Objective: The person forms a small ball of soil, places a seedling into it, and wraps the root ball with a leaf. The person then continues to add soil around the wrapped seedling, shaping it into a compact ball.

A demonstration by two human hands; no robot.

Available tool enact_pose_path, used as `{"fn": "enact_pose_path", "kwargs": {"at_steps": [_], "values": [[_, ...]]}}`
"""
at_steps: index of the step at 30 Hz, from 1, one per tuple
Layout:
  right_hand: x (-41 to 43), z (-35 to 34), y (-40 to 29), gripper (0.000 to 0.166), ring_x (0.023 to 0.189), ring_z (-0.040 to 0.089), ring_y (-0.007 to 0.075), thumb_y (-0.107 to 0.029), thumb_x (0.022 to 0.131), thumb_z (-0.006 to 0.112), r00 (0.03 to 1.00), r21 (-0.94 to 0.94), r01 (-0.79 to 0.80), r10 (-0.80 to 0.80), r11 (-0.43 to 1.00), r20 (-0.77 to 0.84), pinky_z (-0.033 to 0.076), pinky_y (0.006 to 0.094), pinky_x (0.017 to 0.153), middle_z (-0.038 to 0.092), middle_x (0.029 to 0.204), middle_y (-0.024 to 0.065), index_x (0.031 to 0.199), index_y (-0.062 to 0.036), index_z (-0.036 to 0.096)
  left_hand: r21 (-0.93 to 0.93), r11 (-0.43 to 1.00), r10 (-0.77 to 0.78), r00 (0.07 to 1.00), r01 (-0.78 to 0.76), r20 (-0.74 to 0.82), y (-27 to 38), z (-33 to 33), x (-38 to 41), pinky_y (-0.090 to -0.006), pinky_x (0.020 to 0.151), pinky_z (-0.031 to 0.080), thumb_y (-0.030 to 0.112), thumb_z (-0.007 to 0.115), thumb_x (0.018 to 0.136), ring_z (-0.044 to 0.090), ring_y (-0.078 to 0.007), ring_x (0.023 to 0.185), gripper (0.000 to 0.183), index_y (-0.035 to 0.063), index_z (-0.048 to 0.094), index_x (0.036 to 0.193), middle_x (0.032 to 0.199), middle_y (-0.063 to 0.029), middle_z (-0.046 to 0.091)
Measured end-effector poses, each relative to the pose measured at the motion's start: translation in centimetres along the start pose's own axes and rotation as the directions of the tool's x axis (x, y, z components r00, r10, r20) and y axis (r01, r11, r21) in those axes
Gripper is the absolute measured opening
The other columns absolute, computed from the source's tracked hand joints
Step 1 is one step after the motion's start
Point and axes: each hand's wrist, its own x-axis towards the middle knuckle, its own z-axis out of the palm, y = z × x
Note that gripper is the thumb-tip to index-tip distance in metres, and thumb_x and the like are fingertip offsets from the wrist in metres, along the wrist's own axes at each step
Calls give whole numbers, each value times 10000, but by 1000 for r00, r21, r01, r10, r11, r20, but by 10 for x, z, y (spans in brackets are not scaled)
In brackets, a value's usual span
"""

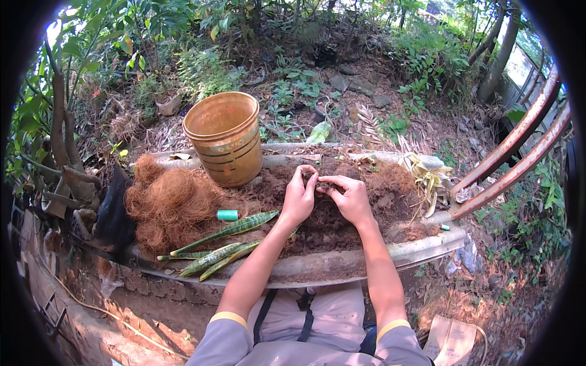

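My left hand and my right hand meet at the fingertips above a heap of dark brown soil. Between the fingers is a small dark clump of soil, partly hidden by them. Left of my left forearm lie several cut snake plant leaves, green with pale or yellow edges. A spool of green thread rests just beyond them. Farther left is a fluffy pile of brown coconut fibre. A yellowish-brown plastic bucket stands upright, slightly tilted, behind the fibre and soil.
The soil lies on a curved grey sheet with a raised front edge. Two rusty metal bars rise at the right, near dried yellow leaves and a small green-ended object. A black plastic bag stands left; a paper bag lies below right.
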Motion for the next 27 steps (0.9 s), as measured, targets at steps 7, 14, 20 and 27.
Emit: {"fn": "enact_pose_path", "kwargs": {"at_steps": [7, 14, 20, 27], "values": [[-10, -3, -5, 225, 864, 662, 233, -104, 759, 678, 986, 10, -164, 164, 986, -28, 494, 309, 763, 683, 932, 126, 976, -44, 685, -237, 969, -101, 989, 73, -109, -11, 4, 7, -255, 577, 490, 108, 459, 951, 528, -101, 604, 95, 37, 434, 1009, 770, -39, 517], [-14, -21, -7, 330, 1046, 567, 257, -28, 734, 636, 997, -368, -45, 63, 929, 37, 449, 342, 903, 617, 1075, 119, 1062, -57, 645, -605, 744, -301, 951, 284, 75, -2, -10, 12, -240, 585, 455, 110, 500, 938, 492, -71, 697, 56, 68, 511, 973, 841, -14, 505], [-10, -6, -22, 330, 1101, 519, 266, -95, 788, 606, 994, -181, 87, -98, 980, -54, 398, 359, 965, 570, 1138, 116, 1114, -45, 609, -754, 586, -249, 951, 298, 183, -4, -15, 9, -249, 590, 402, 227, 454, 966, 474, -110, 715, 143, 90, 479, 938, 805, -4, 466], [14, 44, -18, 286, 1116, 511, 277, -215, 879, 558, 934, -194, 167, -218, 967, -282, 357, 386, 990, 609, 1088, 131, 1082, -22, 618, -707, 560, -228, 900, 432, 370, 23, -1, -2, -383, 1044, 307, 550, 218, 951, 373, -217, 1260, 665, 26, 301, 1353, 1359, -120, 378]]}}
